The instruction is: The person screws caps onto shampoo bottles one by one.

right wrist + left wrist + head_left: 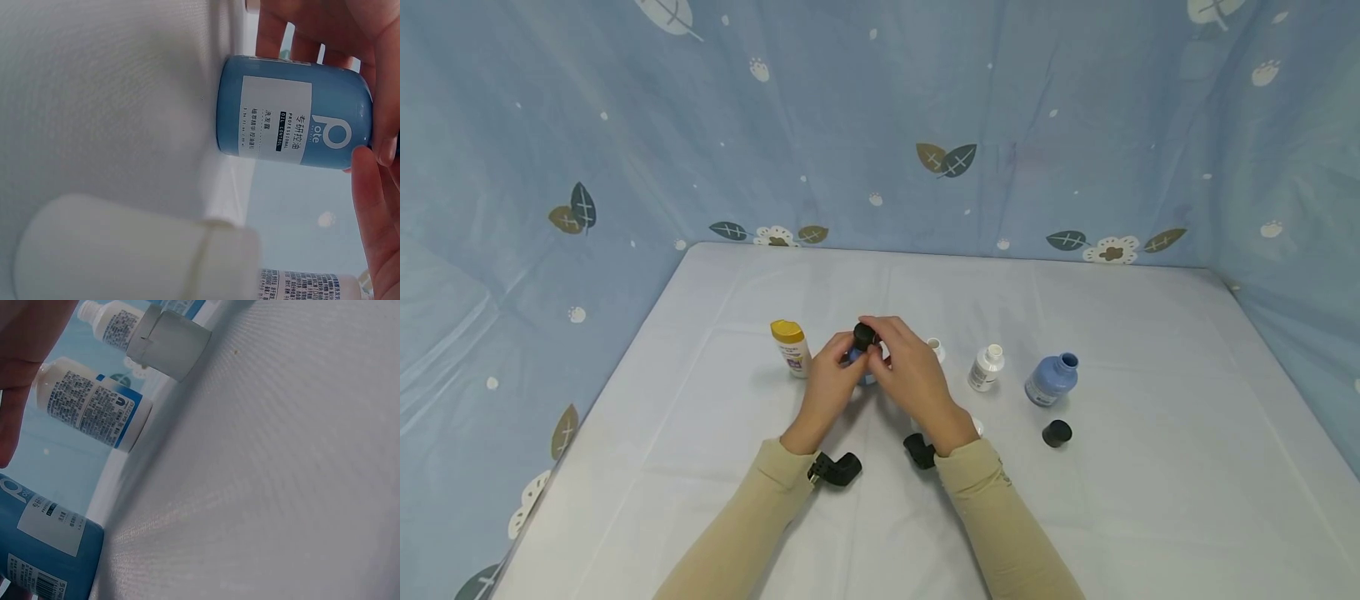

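Left hand (829, 382) gripping a blue bottle (284, 112) near the table's (715, 400) middle, right hand (916, 371) holding its black cap (864, 336); a slack left grip could let the bottle spin or tip. Rightward, an uncapped white bottle (987, 368) and second blue bottle (1051, 381) might spill if knocked, though their contents are hidden.
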Demonstrator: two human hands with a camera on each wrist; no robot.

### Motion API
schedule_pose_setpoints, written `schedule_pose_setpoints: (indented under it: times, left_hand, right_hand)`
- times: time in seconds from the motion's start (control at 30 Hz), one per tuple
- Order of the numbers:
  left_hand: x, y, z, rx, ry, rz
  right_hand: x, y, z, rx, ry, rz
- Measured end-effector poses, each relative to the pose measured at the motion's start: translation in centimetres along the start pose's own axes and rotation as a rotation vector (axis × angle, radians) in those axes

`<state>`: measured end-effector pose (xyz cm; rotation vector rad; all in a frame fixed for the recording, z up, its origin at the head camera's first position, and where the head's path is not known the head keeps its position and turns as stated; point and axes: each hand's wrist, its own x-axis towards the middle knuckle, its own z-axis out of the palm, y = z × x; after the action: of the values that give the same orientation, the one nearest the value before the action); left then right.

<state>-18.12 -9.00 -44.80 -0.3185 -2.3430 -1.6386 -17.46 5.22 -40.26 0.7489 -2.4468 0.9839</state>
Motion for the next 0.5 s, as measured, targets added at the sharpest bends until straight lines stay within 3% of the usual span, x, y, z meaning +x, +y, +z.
schedule_pose_setpoints:
  times: [0.13, 0.5]
  left_hand:
    - [0.01, 0.07, -0.02, -0.001, 0.003, 0.012]
    - [-0.05, 0.13, -0.14, 0.045, -0.011, -0.029]
  right_hand:
    - [0.03, -0.02, -0.06, 0.004, -0.002, 0.001]
    - [-0.01, -0.19, -0.11, 0.049, -0.015, 0.053]
